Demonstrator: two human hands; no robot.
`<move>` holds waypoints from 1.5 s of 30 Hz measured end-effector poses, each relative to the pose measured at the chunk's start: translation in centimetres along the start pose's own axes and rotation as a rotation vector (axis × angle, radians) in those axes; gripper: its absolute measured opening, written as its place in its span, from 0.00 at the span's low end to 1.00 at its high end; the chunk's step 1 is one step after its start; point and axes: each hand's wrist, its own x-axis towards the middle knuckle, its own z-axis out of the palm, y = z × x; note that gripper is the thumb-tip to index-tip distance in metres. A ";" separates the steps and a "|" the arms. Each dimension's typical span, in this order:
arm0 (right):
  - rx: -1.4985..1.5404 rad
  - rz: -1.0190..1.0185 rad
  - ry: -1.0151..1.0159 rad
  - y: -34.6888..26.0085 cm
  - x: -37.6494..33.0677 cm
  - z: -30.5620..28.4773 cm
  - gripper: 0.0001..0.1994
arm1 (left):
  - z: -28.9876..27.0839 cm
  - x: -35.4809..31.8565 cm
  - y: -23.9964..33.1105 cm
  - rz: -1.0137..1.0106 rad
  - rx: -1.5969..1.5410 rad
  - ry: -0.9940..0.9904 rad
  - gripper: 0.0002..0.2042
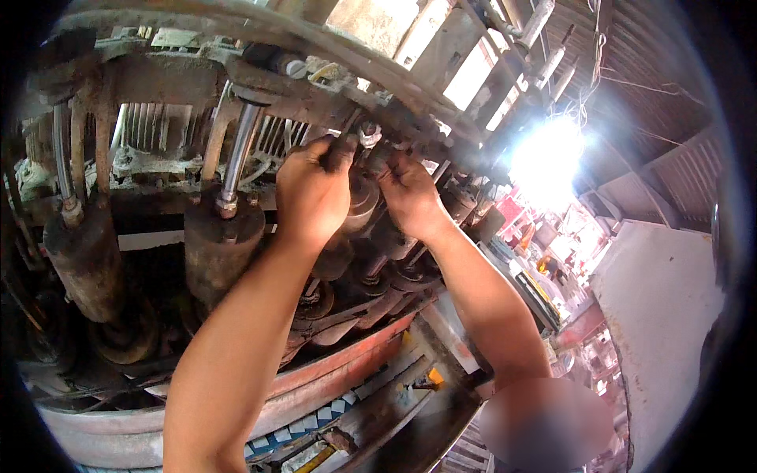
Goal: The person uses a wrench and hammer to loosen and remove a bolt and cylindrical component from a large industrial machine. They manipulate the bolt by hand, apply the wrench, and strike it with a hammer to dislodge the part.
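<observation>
My left hand is raised to a shiny metal rod fitting on a greasy machine. Its fingers are curled closed by the fitting's left side, and the fingertips look blackened. Whatever lies in its grip is too dark to name. On the fitting's other side, my right hand has its fingers bent together against dark parts just below it; what they hold is hidden. Under both hands sits a round metal cylinder, partly covered by the left wrist.
Similar cylinders with chrome rods stand to the left. A thick curved frame bar crosses overhead. Below runs a reddish curved rim, with a tray holding a yellow-handled tool. Bright light glares at right.
</observation>
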 end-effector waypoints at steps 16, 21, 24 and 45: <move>0.229 0.062 -0.078 -1.3 1.6 -5.3 0.16 | -0.7 -0.7 0.9 0.063 0.027 0.019 0.11; -0.067 -0.390 0.053 -0.5 3.3 -5.2 0.15 | -0.3 -0.2 -1.1 -0.006 -0.162 -0.018 0.11; -0.022 -0.350 0.006 0.4 3.5 -5.3 0.15 | -0.3 -0.6 0.3 -0.037 -0.180 -0.004 0.11; 0.006 0.027 -0.067 -2.7 0.6 -4.4 0.17 | -0.5 -0.5 1.0 -0.087 -0.014 0.007 0.11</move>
